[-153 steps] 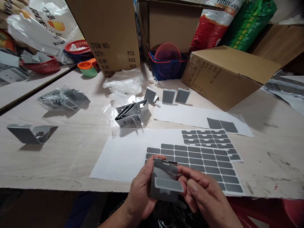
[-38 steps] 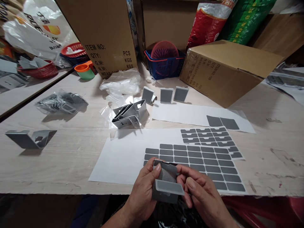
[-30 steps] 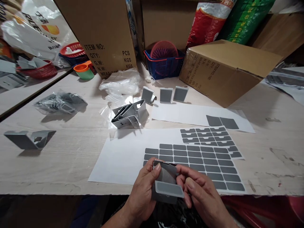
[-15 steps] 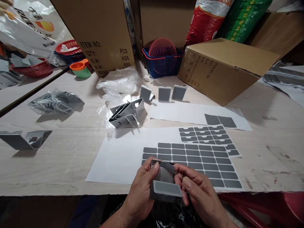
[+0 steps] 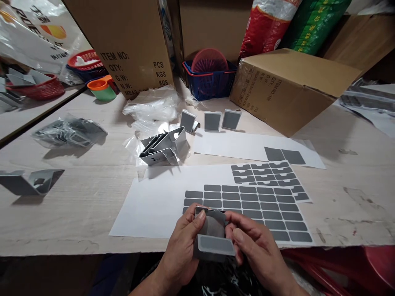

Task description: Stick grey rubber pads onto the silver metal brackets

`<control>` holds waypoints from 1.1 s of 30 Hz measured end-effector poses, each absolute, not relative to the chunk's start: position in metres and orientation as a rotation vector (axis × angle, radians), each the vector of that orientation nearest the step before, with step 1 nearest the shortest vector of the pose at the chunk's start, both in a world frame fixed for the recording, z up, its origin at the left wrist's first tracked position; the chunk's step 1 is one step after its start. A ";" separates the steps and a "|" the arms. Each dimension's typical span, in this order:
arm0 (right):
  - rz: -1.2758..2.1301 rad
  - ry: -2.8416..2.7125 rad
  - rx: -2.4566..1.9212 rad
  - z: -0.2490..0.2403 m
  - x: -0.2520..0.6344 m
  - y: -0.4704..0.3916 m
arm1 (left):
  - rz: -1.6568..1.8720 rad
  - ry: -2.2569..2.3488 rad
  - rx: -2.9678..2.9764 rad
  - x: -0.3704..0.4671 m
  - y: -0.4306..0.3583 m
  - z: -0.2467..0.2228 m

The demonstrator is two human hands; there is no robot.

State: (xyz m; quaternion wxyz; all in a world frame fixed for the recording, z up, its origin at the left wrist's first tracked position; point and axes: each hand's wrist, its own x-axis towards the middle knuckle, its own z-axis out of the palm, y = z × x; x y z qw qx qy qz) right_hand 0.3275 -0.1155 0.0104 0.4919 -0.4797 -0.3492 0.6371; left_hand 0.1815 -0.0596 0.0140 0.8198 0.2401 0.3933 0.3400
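Over the table's front edge, my left hand (image 5: 184, 242) grips a bent grey metal stand (image 5: 212, 255) by its left side, thumb on the inner face. A grey rounded pad (image 5: 216, 244) lies on the stand's near lip. My right hand (image 5: 257, 246) is closed at the stand's right edge, fingers curled inside it; whether a small pad is pinched there I cannot tell. Just beyond lies a white sheet of grey rounded stickers (image 5: 240, 204), partly covered by my hands. A smaller sheet of notched stickers (image 5: 268, 172) overlaps its far end.
Several nested metal stands (image 5: 163, 146) lie on plastic film. Three padded stands, one being this stand (image 5: 212, 121), sit behind a white strip (image 5: 228, 144). A bagged bundle (image 5: 70, 131) and another stand (image 5: 33, 183) lie left. Cartons (image 5: 284, 90) and a blue basket (image 5: 210, 84) line the back.
The view has shifted slightly, so the table's things appear a little further left. Both hands keep nearly the same hold on the stand.
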 end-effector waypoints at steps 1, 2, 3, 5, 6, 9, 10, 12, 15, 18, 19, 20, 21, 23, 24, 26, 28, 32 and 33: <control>1.545 -0.864 -1.180 0.013 0.327 -0.115 | 0.720 0.837 0.512 0.182 -0.060 0.015; 1.543 -0.882 -1.194 0.015 0.327 -0.114 | 0.720 0.838 0.513 0.181 -0.060 0.015; 1.548 -0.903 -1.210 0.017 0.326 -0.114 | 0.722 0.839 0.514 0.181 -0.060 0.016; 1.543 -0.913 -1.239 0.020 0.326 -0.113 | 0.726 0.843 0.517 0.180 -0.061 0.016; 1.527 -0.894 -1.258 0.019 0.325 -0.113 | 0.724 0.845 0.521 0.179 -0.061 0.017; 1.462 -0.836 -1.327 0.014 0.324 -0.113 | 0.708 0.843 0.529 0.178 -0.063 0.018; 1.446 -0.835 -1.344 0.012 0.324 -0.113 | 0.708 0.840 0.529 0.177 -0.063 0.018; 1.432 -0.863 -1.356 0.009 0.324 -0.113 | 0.707 0.837 0.531 0.177 -0.063 0.019; 1.379 -0.923 -1.387 0.008 0.324 -0.112 | 0.704 0.852 0.556 0.177 -0.063 0.023; 1.216 -1.046 -1.491 0.009 0.324 -0.110 | 0.694 0.856 0.568 0.178 -0.063 0.027; 1.150 -1.099 -1.523 0.009 0.324 -0.110 | 0.689 0.852 0.572 0.178 -0.063 0.029; 1.081 -1.150 -1.547 0.009 0.323 -0.109 | 0.682 0.848 0.583 0.178 -0.063 0.030; 1.018 -1.196 -1.564 0.009 0.323 -0.109 | 0.679 0.847 0.601 0.177 -0.062 0.031; 0.914 -1.257 -1.582 0.008 0.322 -0.109 | 0.674 0.847 0.636 0.177 -0.062 0.032; 0.869 -1.277 -1.586 0.009 0.322 -0.108 | 0.673 0.850 0.647 0.176 -0.062 0.032; 0.788 -1.324 -1.586 0.010 0.321 -0.108 | 0.678 0.861 0.658 0.176 -0.062 0.032; 0.707 -1.383 -1.571 0.013 0.321 -0.107 | 0.690 0.874 0.648 0.175 -0.062 0.031; 0.597 -1.537 -1.506 0.017 0.323 -0.106 | 0.704 0.883 0.605 0.175 -0.062 0.032; 0.585 -1.570 -1.491 0.017 0.323 -0.106 | 0.707 0.885 0.594 0.175 -0.062 0.032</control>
